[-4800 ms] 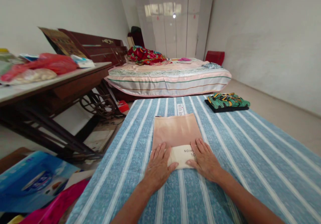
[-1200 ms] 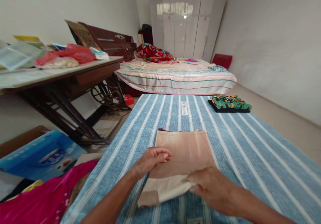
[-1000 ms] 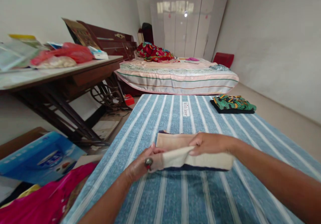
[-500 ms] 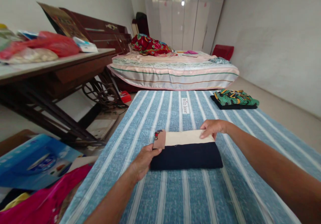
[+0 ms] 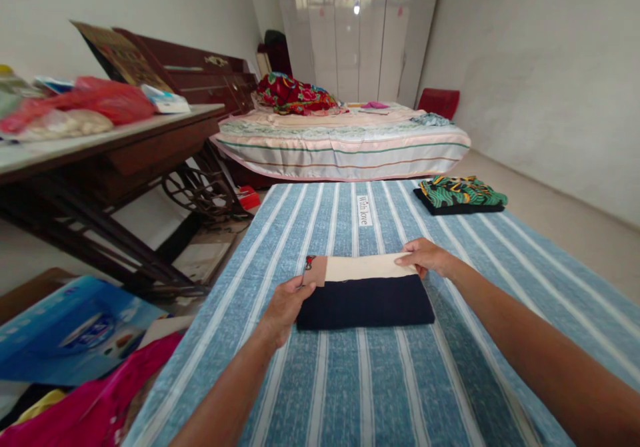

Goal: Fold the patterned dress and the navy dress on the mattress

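Observation:
A folded garment [image 5: 365, 297], dark navy on top with a cream and tan band along its far edge, lies on the blue striped bedsheet [image 5: 450, 340]. My left hand [image 5: 286, 303] grips the garment's left end, fingers curled around its edge. At the far right corner my right hand [image 5: 425, 257] pinches the cream band. Both forearms reach in from the bottom of the view.
A folded green patterned cloth on a dark piece [image 5: 460, 193] sits at the sheet's far right. A second bed [image 5: 345, 143] with a red floral bundle stands beyond. A wooden sewing table [image 5: 115, 153] is at left, and pink fabric [image 5: 100, 407] and a blue bag [image 5: 70, 333] lie lower left.
The flat tan garment was lifted, folded over and laid down as a compact dark bundle. Both hands moved from its near edge to its left end and far right corner.

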`<act>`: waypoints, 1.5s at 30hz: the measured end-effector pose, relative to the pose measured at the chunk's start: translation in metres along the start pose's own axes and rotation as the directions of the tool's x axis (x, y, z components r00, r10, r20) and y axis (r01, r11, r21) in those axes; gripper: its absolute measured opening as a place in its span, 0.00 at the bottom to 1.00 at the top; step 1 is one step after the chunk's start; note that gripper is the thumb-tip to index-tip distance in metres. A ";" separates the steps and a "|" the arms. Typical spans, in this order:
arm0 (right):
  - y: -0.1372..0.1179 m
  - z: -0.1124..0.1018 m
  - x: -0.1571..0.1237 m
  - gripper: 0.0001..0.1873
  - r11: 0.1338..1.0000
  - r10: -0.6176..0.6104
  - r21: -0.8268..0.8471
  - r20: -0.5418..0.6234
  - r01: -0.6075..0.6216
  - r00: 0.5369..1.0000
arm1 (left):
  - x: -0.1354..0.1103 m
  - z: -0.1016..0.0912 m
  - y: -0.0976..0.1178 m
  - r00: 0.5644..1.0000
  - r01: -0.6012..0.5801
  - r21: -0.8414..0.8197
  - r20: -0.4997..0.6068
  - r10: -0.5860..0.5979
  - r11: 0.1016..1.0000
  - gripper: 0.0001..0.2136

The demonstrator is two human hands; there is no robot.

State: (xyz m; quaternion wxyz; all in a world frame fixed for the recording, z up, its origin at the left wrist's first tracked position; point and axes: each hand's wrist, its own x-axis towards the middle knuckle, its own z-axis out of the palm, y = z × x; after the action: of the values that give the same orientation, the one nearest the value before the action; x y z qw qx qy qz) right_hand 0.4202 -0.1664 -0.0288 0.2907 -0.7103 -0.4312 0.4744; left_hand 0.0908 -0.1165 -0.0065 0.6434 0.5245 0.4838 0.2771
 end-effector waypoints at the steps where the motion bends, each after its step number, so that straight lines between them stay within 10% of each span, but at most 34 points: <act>1: 0.000 0.001 0.000 0.18 1.000 0.003 0.005 -0.016 -0.003 1.000 | 0.000 -0.001 0.000 1.000 0.019 0.023 -0.023 -0.018 1.000 0.15; 34: 0.003 0.022 -0.004 0.11 0.985 -0.080 -0.170 -0.340 0.022 0.937 | 0.010 -0.001 -0.003 0.964 -0.006 0.488 -0.230 0.136 0.873 0.06; 40: -0.014 0.022 -0.037 0.11 0.922 -0.191 -0.385 -0.506 -0.023 0.841 | -0.003 0.000 0.006 0.864 -0.002 0.790 -0.308 0.399 0.613 0.14; 45: -0.029 0.066 -0.075 0.15 0.686 -0.595 -0.703 -0.396 0.186 0.699 | -0.011 0.032 0.004 0.732 -0.263 0.941 0.052 0.680 0.212 0.16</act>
State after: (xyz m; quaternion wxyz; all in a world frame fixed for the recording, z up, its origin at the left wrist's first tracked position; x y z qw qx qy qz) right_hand 0.3366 -0.2194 0.0014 0.2630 -0.7589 -0.5953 -0.0205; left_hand 0.1170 -0.1379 0.0004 0.0206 0.8443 0.4752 0.2469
